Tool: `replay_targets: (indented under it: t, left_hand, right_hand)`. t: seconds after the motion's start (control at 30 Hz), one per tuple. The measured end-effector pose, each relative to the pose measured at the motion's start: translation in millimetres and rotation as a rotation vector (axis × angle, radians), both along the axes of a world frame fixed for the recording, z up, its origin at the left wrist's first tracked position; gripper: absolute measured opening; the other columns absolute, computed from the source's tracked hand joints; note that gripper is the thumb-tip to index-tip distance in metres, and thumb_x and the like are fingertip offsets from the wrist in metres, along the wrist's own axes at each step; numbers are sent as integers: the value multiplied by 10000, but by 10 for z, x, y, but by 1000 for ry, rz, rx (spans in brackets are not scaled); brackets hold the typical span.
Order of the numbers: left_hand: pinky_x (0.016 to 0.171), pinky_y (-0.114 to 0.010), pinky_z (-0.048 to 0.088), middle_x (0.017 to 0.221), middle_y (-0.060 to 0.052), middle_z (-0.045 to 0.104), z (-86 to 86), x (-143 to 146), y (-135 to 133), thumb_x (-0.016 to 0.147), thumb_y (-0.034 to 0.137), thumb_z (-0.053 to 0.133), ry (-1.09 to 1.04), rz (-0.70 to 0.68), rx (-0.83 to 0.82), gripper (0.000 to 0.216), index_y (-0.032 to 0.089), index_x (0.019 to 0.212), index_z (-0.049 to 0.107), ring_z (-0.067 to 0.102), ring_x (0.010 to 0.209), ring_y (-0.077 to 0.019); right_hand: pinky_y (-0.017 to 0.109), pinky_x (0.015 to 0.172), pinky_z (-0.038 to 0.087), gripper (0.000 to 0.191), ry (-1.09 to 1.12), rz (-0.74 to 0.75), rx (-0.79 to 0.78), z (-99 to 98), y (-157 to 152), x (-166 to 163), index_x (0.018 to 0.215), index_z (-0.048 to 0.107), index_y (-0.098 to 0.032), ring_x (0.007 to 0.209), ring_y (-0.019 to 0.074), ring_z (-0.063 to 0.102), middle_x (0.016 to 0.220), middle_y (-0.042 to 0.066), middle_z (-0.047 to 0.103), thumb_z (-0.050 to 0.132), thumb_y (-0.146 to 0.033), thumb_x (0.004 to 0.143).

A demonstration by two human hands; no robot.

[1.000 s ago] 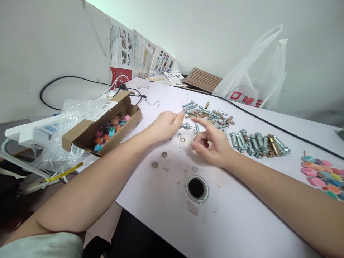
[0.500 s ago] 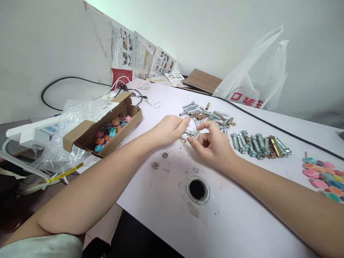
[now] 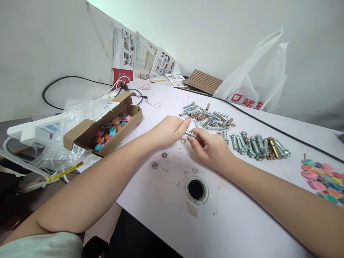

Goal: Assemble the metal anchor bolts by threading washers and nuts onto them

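Between my hands is a silver expansion bolt (image 3: 190,134), its threaded end pointing right. My left hand (image 3: 173,129) is closed around the bolt's other end, which the fingers hide. The thumb and index finger of my right hand (image 3: 211,145) pinch its threaded tip, around the nut. Just below lies a washer (image 3: 183,141) on the white table. Behind my hands spreads a loose pile of bolts and metal sleeves (image 3: 206,116), some silver and some brownish. To the right, assembled expansion bolts (image 3: 255,145) lie side by side in a group.
Two loose nuts (image 3: 165,155) and another washer (image 3: 195,170) lie near a round table hole (image 3: 197,190). An open cardboard box (image 3: 126,130) with colourful caps stands left, beside bubble wrap (image 3: 72,122). More colourful pieces (image 3: 322,177) lie right. A black cable (image 3: 282,129) crosses behind, near a plastic bag (image 3: 258,79).
My right thumb and index finger, apart before, have closed on the bolt's threaded end. My left hand keeps its hold in nearly the same place.
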State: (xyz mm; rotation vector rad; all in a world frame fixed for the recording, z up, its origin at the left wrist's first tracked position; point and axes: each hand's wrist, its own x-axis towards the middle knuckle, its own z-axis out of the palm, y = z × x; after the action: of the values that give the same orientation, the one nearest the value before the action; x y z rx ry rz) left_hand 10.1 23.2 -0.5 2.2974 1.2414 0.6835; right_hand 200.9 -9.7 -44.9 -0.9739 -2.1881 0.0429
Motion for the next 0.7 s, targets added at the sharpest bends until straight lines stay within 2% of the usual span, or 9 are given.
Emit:
replay_targets:
  t: [0.07, 0.13, 0.23, 0.33, 0.47, 0.6, 0.7]
  left_hand:
    - [587, -276, 243, 520, 21, 324, -5, -2, 4, 987, 477, 271, -9, 7, -27, 544, 168, 547, 361, 295, 526, -95]
    - [585, -272, 247, 527, 22, 321, -7, -1, 5, 983, 483, 277, -14, 11, -55, 544, 167, 547, 352, 300, 530, -92]
    - [586, -271, 249, 527, 24, 330, -4, 0, -3, 982, 471, 291, -21, 4, -59, 532, 164, 551, 351, 293, 532, -89]
    - [589, -273, 251, 517, 26, 332, 0, -2, -13, 986, 458, 294, -30, -32, -16, 527, 161, 554, 353, 283, 527, -87]
    - [608, -266, 281, 535, 21, 405, -15, -7, -15, 995, 458, 292, -37, -71, 4, 535, 152, 578, 430, 347, 550, -89]
    - [652, -260, 350, 647, -2, 552, -54, -4, -12, 1000, 491, 293, -39, -153, -49, 541, 147, 672, 550, 478, 644, -108]
    - [708, -269, 415, 759, -25, 631, -81, -12, -12, 1006, 539, 253, -96, -177, -110, 548, 153, 829, 600, 554, 723, -128]
  right_hand:
    - [242, 589, 420, 174, 11, 39, 45, -4, 8, 9, 1088, 597, -170, 566, 116, 549, 686, -5, 628, 535, -235, 939]
    - [241, 611, 430, 183, 17, 56, 72, 2, 13, 10, 1101, 600, -167, 588, 113, 559, 714, 1, 643, 535, -205, 935]
    - [240, 559, 390, 106, 5, 44, 63, 30, 3, -3, 904, 595, -172, 532, 104, 500, 625, -17, 575, 542, -255, 942]
    - [244, 505, 329, 253, -31, 6, 23, 67, -19, -15, 733, 494, -189, 486, 96, 431, 552, -34, 477, 523, -312, 952]
    - [219, 516, 357, 181, 22, 8, -77, 69, -39, -21, 841, 517, -178, 514, 89, 492, 612, -28, 536, 527, -328, 942]
    - [230, 534, 381, 231, 73, -1, -219, 38, -32, -42, 863, 563, -166, 525, 95, 495, 620, -14, 564, 535, -384, 937]
    - [255, 559, 401, 273, 129, -58, -388, 176, 27, -17, 852, 609, -162, 576, 115, 531, 674, 22, 625, 549, -420, 923]
